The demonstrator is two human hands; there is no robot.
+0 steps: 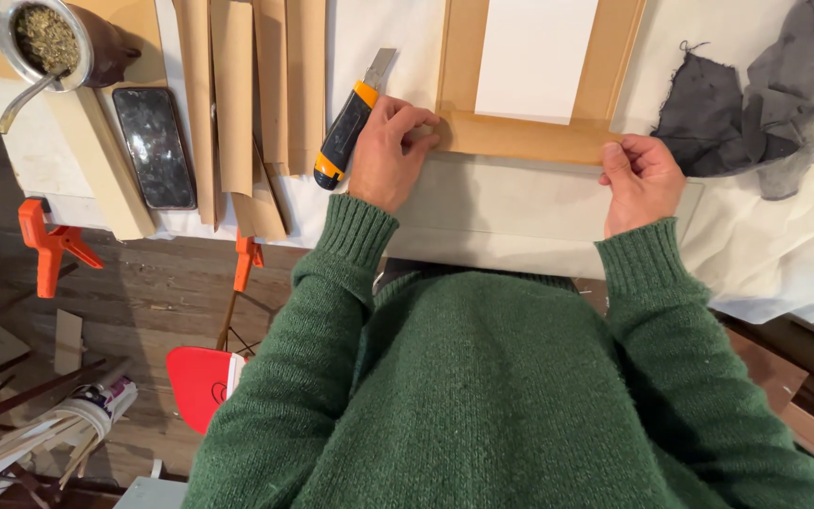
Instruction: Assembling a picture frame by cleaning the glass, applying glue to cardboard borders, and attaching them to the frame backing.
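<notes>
A tan cardboard frame (520,137) with a white sheet (534,57) inside lies on the white-covered table (774,245). My left hand (390,151) presses fingertips on the left end of the frame's near strip. My right hand (641,179) pinches the strip's right end between thumb and fingers. A yellow and black utility knife (346,127) lies just left of my left hand, blade pointing away. Green sweater sleeves cover both arms.
Several tan paper strips (237,104) and a black phone (154,146) lie at the left. A metal cup with herbs and a straw (49,42) stands far left. A dark grey cloth (756,94) is at the right. Orange clamps (49,245) grip the table edge.
</notes>
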